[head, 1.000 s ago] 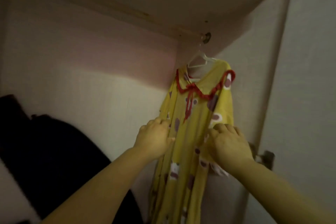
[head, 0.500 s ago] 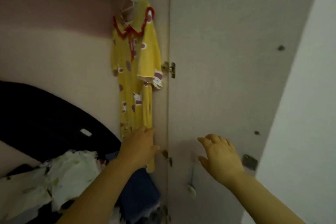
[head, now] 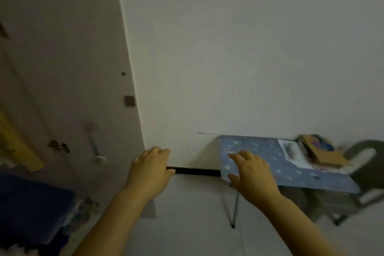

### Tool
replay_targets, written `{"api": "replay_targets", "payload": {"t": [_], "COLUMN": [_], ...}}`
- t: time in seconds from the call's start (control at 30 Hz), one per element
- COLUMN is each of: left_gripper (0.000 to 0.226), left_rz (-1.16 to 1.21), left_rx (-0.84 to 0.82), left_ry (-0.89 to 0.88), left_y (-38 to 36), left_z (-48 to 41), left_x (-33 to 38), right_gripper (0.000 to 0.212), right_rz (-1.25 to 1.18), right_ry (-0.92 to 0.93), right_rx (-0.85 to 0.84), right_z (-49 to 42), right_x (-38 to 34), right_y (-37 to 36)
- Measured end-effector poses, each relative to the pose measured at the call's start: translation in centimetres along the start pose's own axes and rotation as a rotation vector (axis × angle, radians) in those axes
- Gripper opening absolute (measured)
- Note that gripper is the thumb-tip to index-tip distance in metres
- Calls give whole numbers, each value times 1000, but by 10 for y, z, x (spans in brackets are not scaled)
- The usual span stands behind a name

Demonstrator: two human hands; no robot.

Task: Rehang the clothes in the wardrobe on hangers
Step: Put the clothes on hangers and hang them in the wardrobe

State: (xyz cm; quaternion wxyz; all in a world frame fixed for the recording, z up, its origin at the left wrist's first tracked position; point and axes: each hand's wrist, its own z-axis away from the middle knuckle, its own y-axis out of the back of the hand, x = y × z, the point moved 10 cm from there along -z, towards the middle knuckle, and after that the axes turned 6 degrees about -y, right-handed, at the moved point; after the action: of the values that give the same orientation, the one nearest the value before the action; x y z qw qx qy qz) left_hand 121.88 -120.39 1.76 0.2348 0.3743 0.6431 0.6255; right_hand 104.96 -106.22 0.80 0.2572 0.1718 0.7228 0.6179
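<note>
Head view: turned away from the wardrobe toward a plain white wall, with the open wardrobe door at the left and a sliver of the yellow dress hanging at the far left edge. Below that, a heap of dark blue clothes, not yet hung, low in the wardrobe. Left hand raised, fingers loosely spread, holding nothing. Right hand likewise spread and empty, hovering over the near corner of a small blue folding table patterned with pale dots. On the table's far end, a white sheet and a brown cardboard item, both blurred; a grey chair beyond. No hanger visible anywhere here. Probably a search for the next hanger or garment. Best done by slowing the turn, checking table and chair before reaching, then taking a hanger by its hook, leaving one hand free for the blue heap.
</note>
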Motion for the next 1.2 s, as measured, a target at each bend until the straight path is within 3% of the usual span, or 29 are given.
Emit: {"api": "replay_targets", "payload": {"t": [0.37, 0.53, 0.7, 0.93, 1.2], "left_gripper": [56, 50, 58, 55, 48], "left_rz": [4, -3, -13, -69, -107], "left_rx": [-186, -250, -322, -437, -519], "left_ry": [-590, -828, -1009, -1216, -1402], "left_y": [-78, -113, -145, -195, -265], "left_z": [12, 55, 108, 163, 170], "left_x": [407, 611, 779, 938, 1083], "right_gripper": [48, 56, 51, 52, 51], "right_rz": [62, 102, 116, 20, 21], "right_ry": [-613, -863, -1093, -1322, -1521], "right_rx": [48, 1, -20, -59, -136], "right_z": [238, 370, 487, 596, 647], "right_x": [337, 488, 599, 708, 814], "right_y": [74, 103, 124, 113, 97]}}
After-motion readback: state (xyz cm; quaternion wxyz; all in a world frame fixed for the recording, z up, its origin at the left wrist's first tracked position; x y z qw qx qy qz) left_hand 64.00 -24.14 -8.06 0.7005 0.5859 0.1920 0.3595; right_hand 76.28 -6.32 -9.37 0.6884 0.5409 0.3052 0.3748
